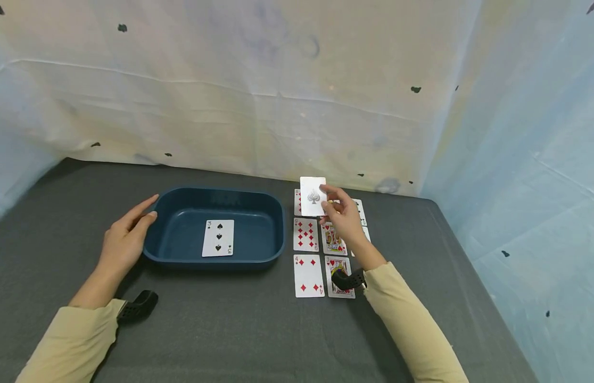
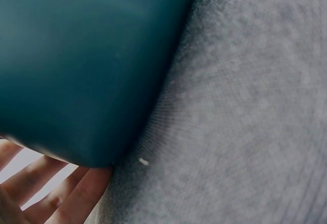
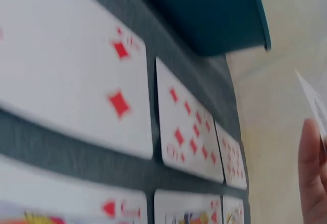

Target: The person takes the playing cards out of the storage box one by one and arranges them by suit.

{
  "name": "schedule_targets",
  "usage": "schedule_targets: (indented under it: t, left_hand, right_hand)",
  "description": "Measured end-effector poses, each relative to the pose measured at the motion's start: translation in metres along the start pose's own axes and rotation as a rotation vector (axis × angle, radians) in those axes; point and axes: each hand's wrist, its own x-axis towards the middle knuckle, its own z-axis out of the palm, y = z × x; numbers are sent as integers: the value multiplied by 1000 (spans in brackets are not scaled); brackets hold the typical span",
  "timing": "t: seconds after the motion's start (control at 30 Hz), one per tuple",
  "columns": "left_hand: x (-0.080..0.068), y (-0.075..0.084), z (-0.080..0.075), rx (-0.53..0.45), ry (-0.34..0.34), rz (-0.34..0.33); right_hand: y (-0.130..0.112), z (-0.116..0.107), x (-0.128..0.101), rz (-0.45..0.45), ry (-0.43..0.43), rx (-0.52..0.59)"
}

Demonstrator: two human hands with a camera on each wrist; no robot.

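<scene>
Between thumb and fingers, my right hand point(image 1: 342, 215) pinches an ace of spades playing card point(image 1: 310, 198) by its right edge. The card is raised over the back of the laid-out cards, its face toward the head camera. In the right wrist view only a sliver of it shows beside the fingers point(image 3: 309, 165). My left hand point(image 1: 124, 239) touches the left end of a dark blue tray point(image 1: 213, 264), its fingers point(image 2: 76, 196) fairly straight against the outer wall. Inside the tray a three of spades card point(image 1: 217, 238) lies face up, right of the middle.
Face-up cards lie in columns right of the tray, including a four of diamonds point(image 1: 308, 276), a nine of diamonds point(image 1: 305, 235) and a jack of hearts point(image 1: 336, 265). My right forearm covers part of them. A pale cloth point(image 1: 230, 122) hangs behind the grey table point(image 1: 220, 330).
</scene>
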Motion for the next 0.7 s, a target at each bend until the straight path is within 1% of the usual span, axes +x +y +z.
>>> schedule_targets:
  t: [0.1,0.17,0.37,0.53,0.7]
  left_hand:
    - [0,0,0,-1,-4,3]
    - [1,0,1,10,-5,4]
    - [0,-1,0,31,2,11]
    - [0,-1,1,26,1,9]
    - [0,-4,0,41,18,21]
  right_hand:
    - [6,-8,0,-6,51,-35]
    - [8,-13,0,6,94,-63]
    - [15,-26,-1,69,198,-133]
    - [21,-38,-1,116,242,-167]
    - [24,-48,-2,141,256,-185]
